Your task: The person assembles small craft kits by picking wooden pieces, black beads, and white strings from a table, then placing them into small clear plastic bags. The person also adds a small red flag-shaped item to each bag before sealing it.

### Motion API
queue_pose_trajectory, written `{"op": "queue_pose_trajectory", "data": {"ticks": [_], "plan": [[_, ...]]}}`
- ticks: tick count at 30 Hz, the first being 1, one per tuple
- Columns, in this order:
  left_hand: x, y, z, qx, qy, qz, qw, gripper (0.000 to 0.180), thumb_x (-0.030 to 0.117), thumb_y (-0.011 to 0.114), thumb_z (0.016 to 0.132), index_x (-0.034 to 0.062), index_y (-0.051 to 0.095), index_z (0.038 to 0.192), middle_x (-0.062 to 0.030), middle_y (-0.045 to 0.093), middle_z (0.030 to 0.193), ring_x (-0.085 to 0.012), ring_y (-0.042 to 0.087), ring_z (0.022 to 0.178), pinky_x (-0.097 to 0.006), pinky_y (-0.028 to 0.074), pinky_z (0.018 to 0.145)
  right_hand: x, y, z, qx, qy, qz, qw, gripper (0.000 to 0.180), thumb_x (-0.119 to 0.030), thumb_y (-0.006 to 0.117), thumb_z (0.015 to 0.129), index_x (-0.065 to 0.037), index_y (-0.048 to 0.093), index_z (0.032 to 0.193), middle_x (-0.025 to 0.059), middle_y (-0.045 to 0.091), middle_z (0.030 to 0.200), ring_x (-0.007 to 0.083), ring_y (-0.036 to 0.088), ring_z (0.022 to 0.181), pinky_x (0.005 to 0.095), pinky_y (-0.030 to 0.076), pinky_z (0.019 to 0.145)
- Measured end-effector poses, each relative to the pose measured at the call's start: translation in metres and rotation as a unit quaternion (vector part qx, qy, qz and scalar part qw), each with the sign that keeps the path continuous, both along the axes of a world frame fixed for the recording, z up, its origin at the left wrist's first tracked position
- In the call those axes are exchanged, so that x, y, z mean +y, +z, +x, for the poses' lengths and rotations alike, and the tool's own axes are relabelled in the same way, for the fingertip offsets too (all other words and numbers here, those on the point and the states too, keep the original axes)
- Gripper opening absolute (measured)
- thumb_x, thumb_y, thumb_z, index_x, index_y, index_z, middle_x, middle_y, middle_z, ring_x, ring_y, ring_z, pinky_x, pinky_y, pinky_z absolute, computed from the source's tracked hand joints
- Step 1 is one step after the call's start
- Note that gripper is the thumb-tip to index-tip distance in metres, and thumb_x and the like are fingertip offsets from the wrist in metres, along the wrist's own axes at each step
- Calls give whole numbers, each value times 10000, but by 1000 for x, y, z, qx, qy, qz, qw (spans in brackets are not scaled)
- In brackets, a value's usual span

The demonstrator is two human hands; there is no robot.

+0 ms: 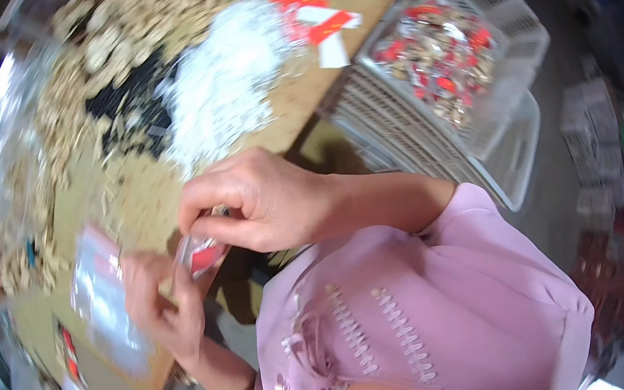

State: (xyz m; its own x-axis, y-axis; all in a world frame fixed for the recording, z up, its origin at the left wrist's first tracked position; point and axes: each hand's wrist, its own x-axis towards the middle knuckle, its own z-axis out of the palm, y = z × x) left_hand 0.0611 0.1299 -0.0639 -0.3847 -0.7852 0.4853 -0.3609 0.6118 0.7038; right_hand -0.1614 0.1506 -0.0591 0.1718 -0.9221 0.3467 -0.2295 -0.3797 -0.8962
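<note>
A small clear plastic bag (201,254) with a red piece inside is held between my two hands, just over the near edge of the table. My right hand (261,198) pinches its upper end, thumb and fingers pressed together. Lower down, my left hand (161,300) is closed at its left side and slightly smeared by motion. What else the bag contains is hidden by my fingers. Beside my left hand lies a stack of flat clear plastic bags (107,296) on the table.
A heap of white slips (227,71), black pieces (132,108) and beige pieces (143,15) cover the far table (305,88). Red cards (328,25) lie at its far right. Right of it, a white plastic basket (520,30) holds filled bags (440,57), above stacked baskets (390,124).
</note>
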Motion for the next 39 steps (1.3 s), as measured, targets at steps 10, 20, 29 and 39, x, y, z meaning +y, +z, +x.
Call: {"op": "queue_pose_trajectory", "data": {"ticks": [10, 20, 29, 39], "plan": [[5, -6, -18, -5, -63, 49, 997, 77, -13, 716, 769, 23, 658, 805, -96, 692, 820, -282, 626, 769, -382, 484, 736, 70, 25, -152, 129, -430, -108, 887, 133, -70, 657, 1003, -80, 734, 1111, 14, 732, 1040, 111, 664, 948, 281, 535, 836], [0, -39, 42, -65, 194, 12, 979, 120, 130, 751, 870, 42, 688, 818, -111, 642, 763, -286, 633, 732, -394, 515, 688, 61, 12, -150, 210, -428, -134, 869, 212, 4, 586, 1030, 21, 719, 1194, 93, 731, 1211, 172, 676, 1078, 305, 515, 981], [-20, -66, 156, -88, 416, 173, 889, 242, 220, 798, 867, 2, 694, 887, -110, 692, 818, -253, 642, 754, -375, 515, 727, 10, -15, -17, 145, -51, -89, 984, 121, 31, 610, 992, 8, 699, 1071, 142, 707, 1030, 246, 682, 934, 342, 529, 850], [3, -29, 114, -172, 350, -161, 907, 76, 74, 737, 846, 80, 711, 917, -60, 662, 872, -263, 615, 845, -390, 472, 768, -7, -31, 50, -64, 125, 193, 971, 189, -98, 664, 996, 23, 711, 1133, 69, 738, 901, 106, 684, 729, 241, 530, 635]]}}
